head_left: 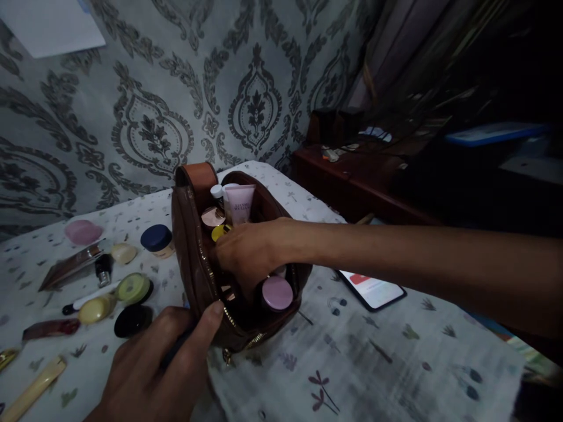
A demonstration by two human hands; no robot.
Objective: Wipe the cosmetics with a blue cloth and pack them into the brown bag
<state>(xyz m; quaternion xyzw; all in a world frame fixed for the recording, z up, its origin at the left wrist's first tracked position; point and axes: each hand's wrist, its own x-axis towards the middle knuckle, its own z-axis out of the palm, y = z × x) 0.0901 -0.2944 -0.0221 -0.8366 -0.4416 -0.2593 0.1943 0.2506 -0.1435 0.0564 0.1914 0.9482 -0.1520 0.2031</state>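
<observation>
A brown cosmetic bag [187,258] stands unzipped on the cloth. My left hand [162,357] grips its near left side, thumb on the zipped rim; something dark shows between thumb and fingers. My right hand [248,249] reaches down into the bag, and its fingers are hidden there. Around it inside are a pink tube [241,204], a jar with a shiny pinkish lid [213,217], a yellow item [220,232] and a round container with a mauve lid [277,293]. White-capped items stand behind the tube.
Left of the bag lie a blue-lidded jar [157,239], a green round compact [133,288], a black lid [133,320], a pink pad [83,232] and several tubes and small cosmetics. A phone [373,290] lies under my right forearm. Patterned wallpaper [153,135] rises behind.
</observation>
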